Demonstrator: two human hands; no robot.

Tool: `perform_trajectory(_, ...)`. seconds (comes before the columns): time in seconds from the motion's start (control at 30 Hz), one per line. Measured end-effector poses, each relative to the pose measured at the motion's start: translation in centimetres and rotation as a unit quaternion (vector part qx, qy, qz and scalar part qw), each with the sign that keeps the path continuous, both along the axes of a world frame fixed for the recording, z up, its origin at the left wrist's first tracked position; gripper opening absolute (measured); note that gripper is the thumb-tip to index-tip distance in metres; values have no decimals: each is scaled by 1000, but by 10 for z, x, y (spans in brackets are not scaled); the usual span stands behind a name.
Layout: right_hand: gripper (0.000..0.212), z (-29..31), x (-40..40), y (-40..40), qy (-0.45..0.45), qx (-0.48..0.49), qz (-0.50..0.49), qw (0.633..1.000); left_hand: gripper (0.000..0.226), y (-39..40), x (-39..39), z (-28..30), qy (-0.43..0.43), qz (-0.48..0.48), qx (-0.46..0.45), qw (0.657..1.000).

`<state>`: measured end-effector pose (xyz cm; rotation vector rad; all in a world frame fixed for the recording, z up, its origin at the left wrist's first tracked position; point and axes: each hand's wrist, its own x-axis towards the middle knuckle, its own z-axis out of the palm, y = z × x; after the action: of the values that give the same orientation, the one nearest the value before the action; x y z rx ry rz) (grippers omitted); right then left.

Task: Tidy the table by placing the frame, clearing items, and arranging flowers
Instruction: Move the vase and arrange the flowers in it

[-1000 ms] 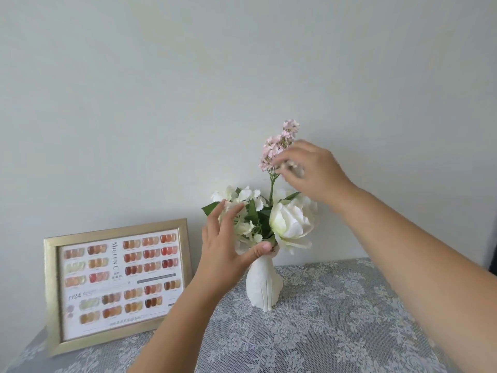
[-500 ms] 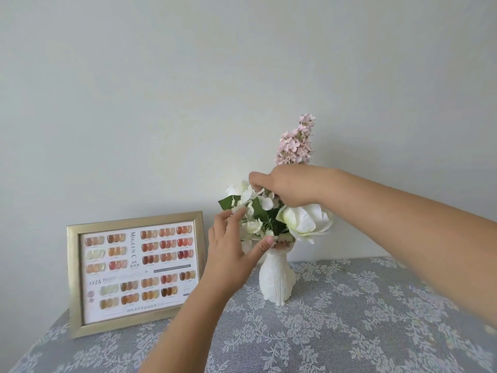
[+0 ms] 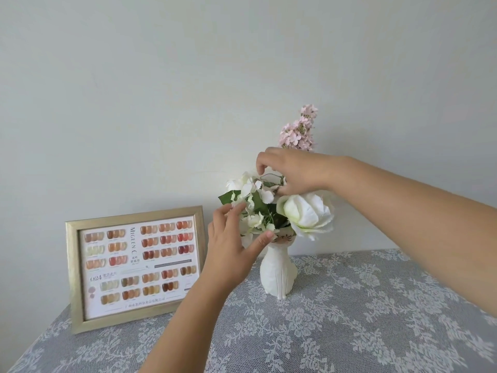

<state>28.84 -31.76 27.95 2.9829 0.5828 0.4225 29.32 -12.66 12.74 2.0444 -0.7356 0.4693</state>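
A white cat-shaped vase stands on the lace-covered table. It holds a large white rose, a cluster of small white blossoms with green leaves, and a tall pink flower sprig. My right hand reaches in from the right above the bouquet and pinches a thin stem among the small white blossoms. My left hand is at the bouquet's left side, its straight fingers touching the blossoms and its thumb near the vase rim. A gold frame with a nail colour chart stands upright at the left.
A plain pale wall rises right behind the table. The grey cloth with white lace pattern stretches in front of and to the right of the vase. The table's left corner lies just below the frame.
My right hand has come down from the pink sprig to the small white blossoms and now pinches a stem there. My left hand stays at the bouquet's left side.
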Motion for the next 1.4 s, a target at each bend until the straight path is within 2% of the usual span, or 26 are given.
perform_trajectory(0.3,40,1,-11,-28,-102,-48,-46,993,82,2,-1,-2,9,-7,-2,1000)
perform_trajectory(0.53,18,-4,-7,-33,-150,3,-20,989,83,2,-2,-1,9,-6,0,1000)
perform_trajectory(0.63,12,-1,-5,-29,-124,114,-14,986,85,2,-3,-1,11,-6,0,1000)
perform_trajectory(0.73,19,10,-5,-29,-91,263,-32,960,85,2,-3,-1,12,-7,3,1000)
perform_trajectory(0.9,17,23,-9,-30,-45,400,-79,912,85,2,-2,-1,3,-4,2,1000)
perform_trajectory(1.07,12,30,-14,-34,-18,509,-114,853,84,2,-4,-2,2,-4,-1,1000)
perform_trajectory(1.27,11,34,-21,-42,-56,596,-95,795,84,3,-5,0,3,-5,0,1000)
perform_trajectory(1.4,11,29,-22,-45,-45,644,-105,757,85,0,-6,-1,6,-8,0,1000)
